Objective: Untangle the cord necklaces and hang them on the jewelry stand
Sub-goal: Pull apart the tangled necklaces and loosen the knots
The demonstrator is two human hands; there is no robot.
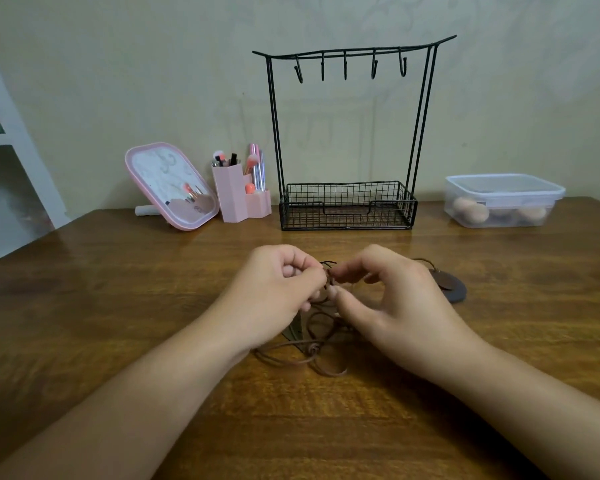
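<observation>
both hands (278, 289) (392, 299) in pinching grip on tangled cord necklaces (321, 327), lidded tub (503, 199) holding sponges (471, 210)

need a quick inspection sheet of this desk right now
surface: wooden table, glossy.
job's things: tangled brown cords between the hands; pendants on the table by the right hand; wire stand, hooks bare.
clutter: pink mirror, pink brush holder, lidded plastic box.
grippers: left hand and right hand both pinch the cords.
cables: nothing seen.
surroundings: pale wall, white shelf at left.
</observation>
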